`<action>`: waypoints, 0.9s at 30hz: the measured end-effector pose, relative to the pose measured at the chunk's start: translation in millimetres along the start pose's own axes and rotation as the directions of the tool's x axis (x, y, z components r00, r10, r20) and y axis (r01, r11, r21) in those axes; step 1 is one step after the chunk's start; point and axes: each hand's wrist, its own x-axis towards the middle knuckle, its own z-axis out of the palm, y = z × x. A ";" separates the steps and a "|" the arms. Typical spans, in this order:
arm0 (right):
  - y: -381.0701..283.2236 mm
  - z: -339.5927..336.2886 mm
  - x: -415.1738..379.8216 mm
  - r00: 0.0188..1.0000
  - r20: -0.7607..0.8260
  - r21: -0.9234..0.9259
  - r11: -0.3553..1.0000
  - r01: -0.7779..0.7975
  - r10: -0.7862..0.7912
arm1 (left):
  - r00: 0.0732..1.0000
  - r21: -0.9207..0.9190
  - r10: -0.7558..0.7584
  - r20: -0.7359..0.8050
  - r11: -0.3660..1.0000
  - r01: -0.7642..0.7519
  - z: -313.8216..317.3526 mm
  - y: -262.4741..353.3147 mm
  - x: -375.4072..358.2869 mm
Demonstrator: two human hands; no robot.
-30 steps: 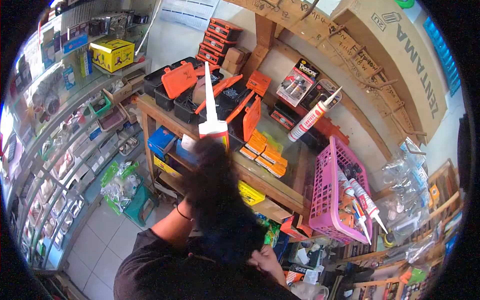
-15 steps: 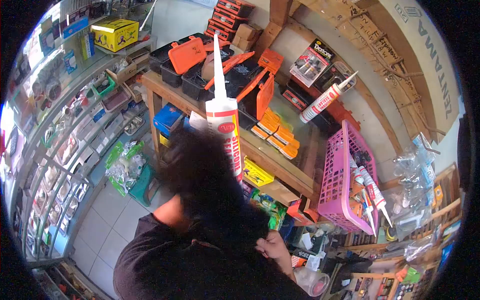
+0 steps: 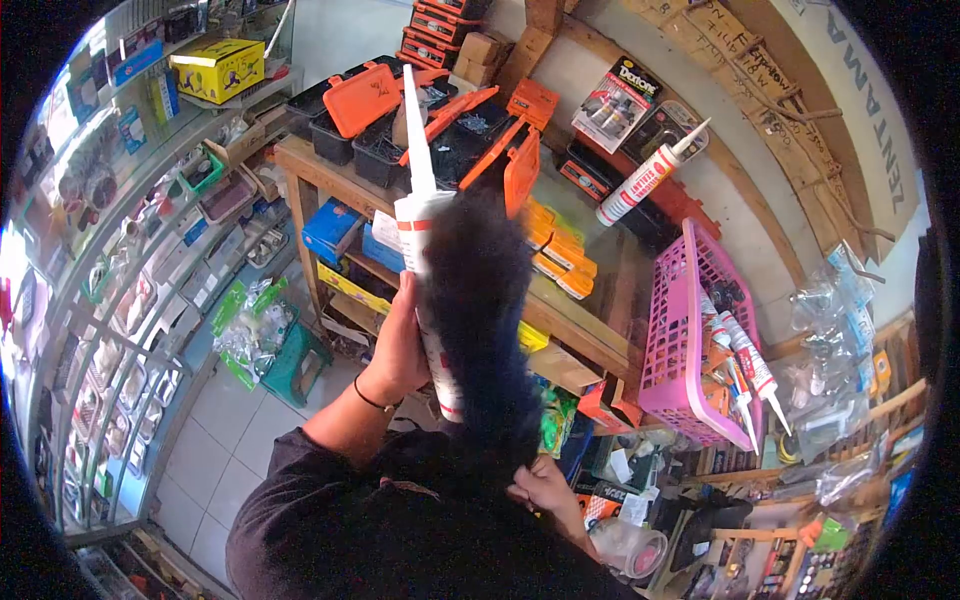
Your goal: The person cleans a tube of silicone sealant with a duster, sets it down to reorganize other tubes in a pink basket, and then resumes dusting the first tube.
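My left hand [image 3: 401, 345] is wrapped round a white sealant tube [image 3: 411, 232] with red bands, held upright with its long nozzle pointing up. A dark fluffy duster [image 3: 480, 290], smeared by motion, covers the tube's right side and hides part of its label. Low at the right, my right hand [image 3: 546, 486] is closed at the duster's lower end; the handle itself is hidden. Behind the tube, black cases with orange lids [image 3: 362, 102] stand open on a wooden bench [image 3: 590, 345].
A pink basket [image 3: 672, 335] holding several tubes stands at the bench's right end. Another sealant tube [image 3: 640, 188] lies behind the orange packs [image 3: 560, 255]. On the left are glass shelves [image 3: 130, 330] of small goods and a green stool [image 3: 300, 365] with plastic bags.
The duster has shifted right and upward across the tube, uncovering my left hand. In view, the tube has moved slightly left and tilted a little.
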 end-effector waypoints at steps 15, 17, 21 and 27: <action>-3.4 -1.9 0.5 0.998 -0.043 -0.045 0.998 -0.045 0.043 | 0.999 0.009 0.034 -0.038 0.999 -0.034 -1.5 -17.9 -9.4; -3.3 -10.1 -5.0 0.994 0.036 -0.213 0.972 -0.094 0.104 | 0.995 0.098 0.097 -0.008 0.991 -0.096 -8.4 -26.9 -9.0; 5.3 -9.5 -9.4 0.999 0.034 -0.073 0.997 0.015 -0.012 | 0.987 0.732 0.153 0.042 0.668 -0.134 -26.8 -39.4 0.6; -17.4 -39.9 -19.9 0.927 0.260 -0.528 0.844 -0.099 0.271 | 0.989 0.652 0.145 -0.039 0.754 -0.085 17.7 -44.9 -5.6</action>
